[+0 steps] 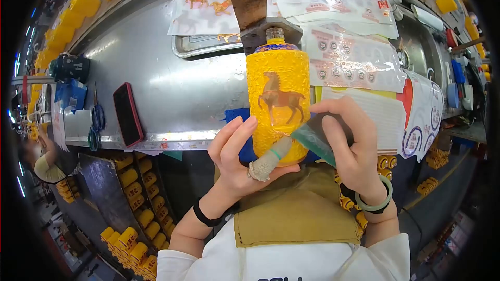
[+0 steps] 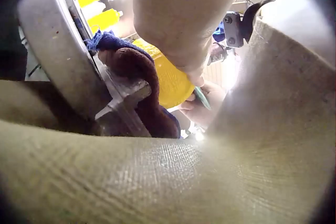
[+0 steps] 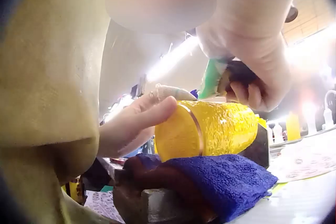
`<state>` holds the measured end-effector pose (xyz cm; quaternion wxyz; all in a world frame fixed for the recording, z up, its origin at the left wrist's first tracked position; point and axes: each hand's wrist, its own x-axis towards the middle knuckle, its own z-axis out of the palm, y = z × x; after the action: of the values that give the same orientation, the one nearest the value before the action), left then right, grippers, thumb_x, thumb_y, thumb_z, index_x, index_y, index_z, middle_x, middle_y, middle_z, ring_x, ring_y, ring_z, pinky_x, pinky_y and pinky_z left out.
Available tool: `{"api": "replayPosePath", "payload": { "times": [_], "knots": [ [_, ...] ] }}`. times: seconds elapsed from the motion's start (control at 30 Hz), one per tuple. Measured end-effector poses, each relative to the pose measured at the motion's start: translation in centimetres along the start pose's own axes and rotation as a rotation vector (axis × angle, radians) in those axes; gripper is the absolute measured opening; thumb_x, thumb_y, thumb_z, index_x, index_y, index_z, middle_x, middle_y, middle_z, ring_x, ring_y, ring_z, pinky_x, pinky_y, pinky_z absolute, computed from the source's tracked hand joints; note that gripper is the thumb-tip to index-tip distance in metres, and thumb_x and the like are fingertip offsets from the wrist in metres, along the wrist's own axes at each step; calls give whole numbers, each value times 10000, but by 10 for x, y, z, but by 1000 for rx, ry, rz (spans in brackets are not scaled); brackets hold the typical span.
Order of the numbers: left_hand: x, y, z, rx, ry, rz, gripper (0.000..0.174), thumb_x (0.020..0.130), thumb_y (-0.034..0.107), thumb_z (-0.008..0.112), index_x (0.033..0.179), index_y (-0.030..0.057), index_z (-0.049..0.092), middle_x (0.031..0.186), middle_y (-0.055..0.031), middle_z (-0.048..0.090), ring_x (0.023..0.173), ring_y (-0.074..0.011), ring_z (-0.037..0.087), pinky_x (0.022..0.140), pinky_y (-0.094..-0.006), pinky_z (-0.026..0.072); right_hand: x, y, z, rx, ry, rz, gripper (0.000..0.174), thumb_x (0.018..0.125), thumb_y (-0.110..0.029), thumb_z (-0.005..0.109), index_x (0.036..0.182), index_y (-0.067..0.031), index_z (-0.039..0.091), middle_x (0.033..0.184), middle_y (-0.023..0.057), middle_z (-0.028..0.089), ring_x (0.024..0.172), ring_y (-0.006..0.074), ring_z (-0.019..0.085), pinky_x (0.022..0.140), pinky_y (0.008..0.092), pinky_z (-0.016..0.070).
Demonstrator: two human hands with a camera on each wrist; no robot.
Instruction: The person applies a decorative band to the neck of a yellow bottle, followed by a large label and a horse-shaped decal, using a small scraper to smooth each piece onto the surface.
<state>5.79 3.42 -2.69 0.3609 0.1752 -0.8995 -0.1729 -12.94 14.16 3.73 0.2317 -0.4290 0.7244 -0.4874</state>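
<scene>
A yellow embossed bottle lies with its glass neck at a metal holder and its base toward me. On its upper side shows a brown horse decal. Below the bottle is a blue cloth. My left hand rests against the base end, thumb along the base and fingers extended. A pale cover with a green band wraps its index finger, which touches the bottle near the horse's feet. My right hand pinches a green and dark flat scraper, its edge right at the bottle's lower right side.
A metal tray with horse decal sheets stands behind. Printed sheets cover the right side. A phone and blue-handled scissors lie at left. Yellow bottles fill racks below; another person is far left.
</scene>
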Motion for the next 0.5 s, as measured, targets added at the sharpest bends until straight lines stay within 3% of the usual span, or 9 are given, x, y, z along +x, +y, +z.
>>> {"api": "replayPosePath", "payload": {
  "times": [0.1, 0.3, 0.43, 0.5],
  "knots": [
    [-1, 1, 1, 7, -5, -21, 566, 746, 503, 891, 1226, 268, 703, 1389, -97, 475, 1304, -304, 417, 1034, -364, 446, 1, 1, 0, 62, -22, 8, 175, 962, 2, 561, 1087, -10, 683, 856, 101, 609, 723, 197, 572, 677, 319, 459],
    [-2, -3, -1, 17, 43, 21, 486, 760, 559, 858, 1138, 272, 748, 1372, -96, 489, 1285, -295, 424, 1028, -359, 452, 13, -3, -12, -47, -22, -68, 182, 940, 24, 582, 1086, -12, 685, 850, 111, 603, 719, 219, 573, 659, 319, 453],
    [0, -1, -1, 13, 31, -42, 526, 777, 614, 816, 1148, 249, 745, 1360, -97, 495, 1274, -302, 430, 1026, -364, 452, 27, -12, -17, -165, -149, -183, 190, 927, 39, 609, 1090, -21, 686, 862, 132, 608, 724, 285, 588, 653, 357, 467],
    [5, -3, -3, -27, 47, -16, 602, 819, 650, 757, 1228, 212, 704, 1345, -106, 510, 1255, -312, 445, 1020, -376, 454, 34, -20, -21, -169, -214, -176, 204, 913, 43, 601, 1083, -23, 691, 882, 128, 619, 770, 282, 598, 692, 354, 467]
  ]
}}
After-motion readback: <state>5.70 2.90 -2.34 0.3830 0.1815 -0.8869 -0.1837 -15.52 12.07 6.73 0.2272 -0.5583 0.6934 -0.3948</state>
